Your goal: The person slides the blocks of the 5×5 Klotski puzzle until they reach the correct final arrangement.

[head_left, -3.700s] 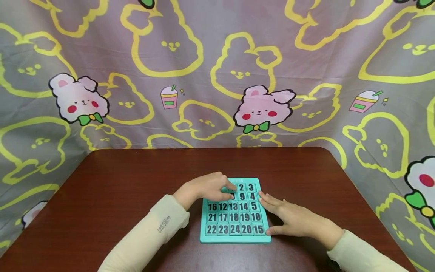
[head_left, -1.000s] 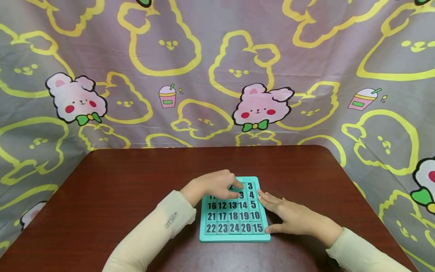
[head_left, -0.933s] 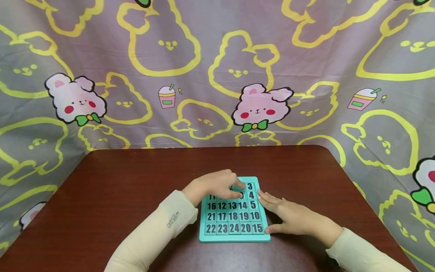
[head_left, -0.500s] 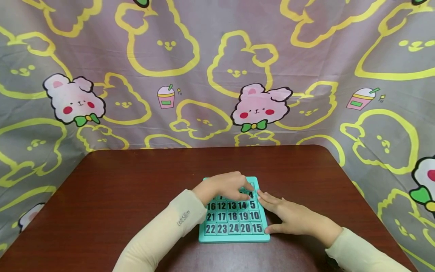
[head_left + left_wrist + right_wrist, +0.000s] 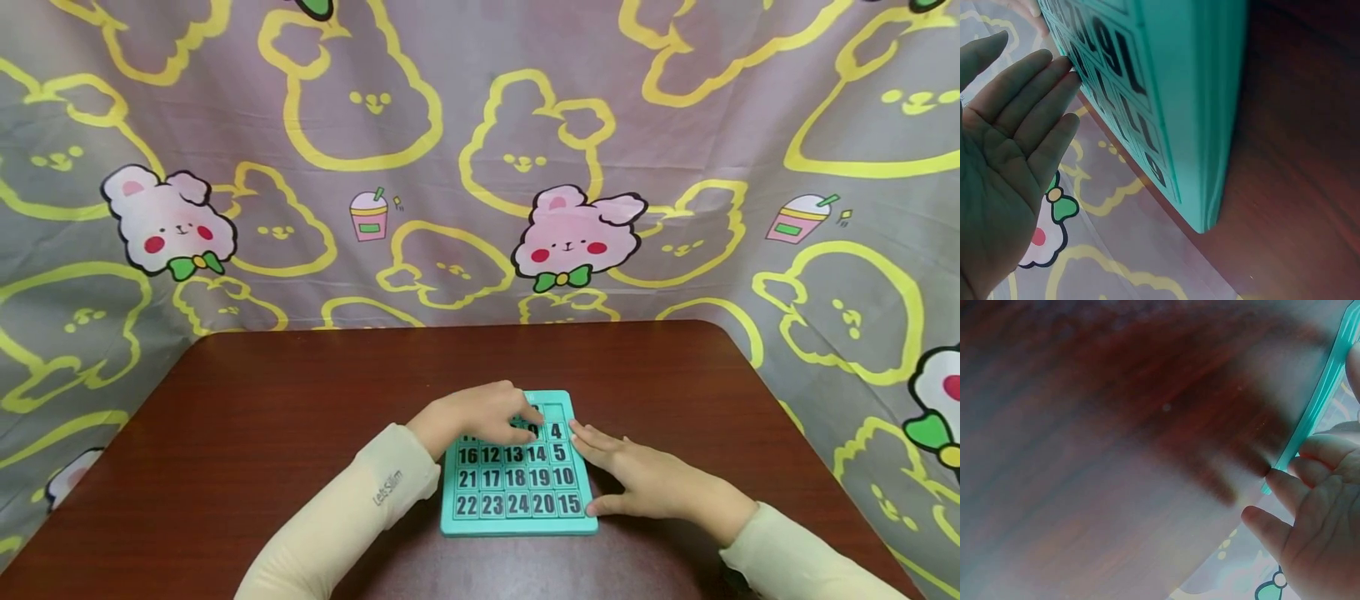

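Observation:
A teal number slide puzzle (image 5: 517,527) lies flat on the table, its tiles bearing black numbers. My left hand (image 5: 483,412) reaches over the upper rows, with the index fingertip on a top-row tile and the thumb tip near the 9 tile (image 5: 533,433). Much of the top two rows is hidden beneath it. The vacant slot (image 5: 555,412) shows at the top right corner, above the 4 tile (image 5: 556,432). In the left wrist view, the other fingers of the left hand (image 5: 1016,131) are extended beside the puzzle. My right hand (image 5: 648,479) rests along the puzzle's right edge, fingers straight, thumb at the lower corner.
The puzzle sits toward the near part of a dark red-brown wooden table (image 5: 300,392). A grey-pink curtain (image 5: 450,150) with rabbit and bear drawings hangs behind the table and along both sides.
The left hand moved right along the top row to the corner, then back left. The 3 tile has slid left out of the top right corner, which is now vacant. The right hand stays put.

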`<action>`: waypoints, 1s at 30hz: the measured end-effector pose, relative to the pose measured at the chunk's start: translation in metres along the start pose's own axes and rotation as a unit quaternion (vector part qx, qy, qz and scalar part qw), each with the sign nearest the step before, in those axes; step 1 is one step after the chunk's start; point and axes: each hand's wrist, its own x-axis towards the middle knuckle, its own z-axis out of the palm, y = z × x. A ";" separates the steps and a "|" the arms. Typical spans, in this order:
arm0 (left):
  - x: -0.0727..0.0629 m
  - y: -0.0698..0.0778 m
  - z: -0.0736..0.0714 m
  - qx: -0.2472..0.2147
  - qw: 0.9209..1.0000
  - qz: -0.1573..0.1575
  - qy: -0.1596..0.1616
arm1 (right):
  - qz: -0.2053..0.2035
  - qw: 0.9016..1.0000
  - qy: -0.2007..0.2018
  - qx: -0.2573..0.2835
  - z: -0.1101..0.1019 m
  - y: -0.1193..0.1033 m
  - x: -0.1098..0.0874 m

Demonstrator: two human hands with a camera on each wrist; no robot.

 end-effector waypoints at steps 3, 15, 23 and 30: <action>-0.003 -0.002 0.001 0.003 1.000 -0.001 0.005 | 0.000 1.000 0.001 0.000 0.000 0.001 0.000; -0.007 0.011 0.000 0.001 1.000 0.027 0.011 | 0.003 1.000 -0.004 0.010 0.001 0.001 0.001; -0.003 0.022 0.003 -0.005 0.999 0.037 -0.009 | 0.005 1.000 -0.002 0.006 0.003 0.003 0.001; 0.001 0.020 0.005 -0.009 0.999 0.030 -0.012 | -0.003 1.000 0.001 0.005 0.002 0.004 0.001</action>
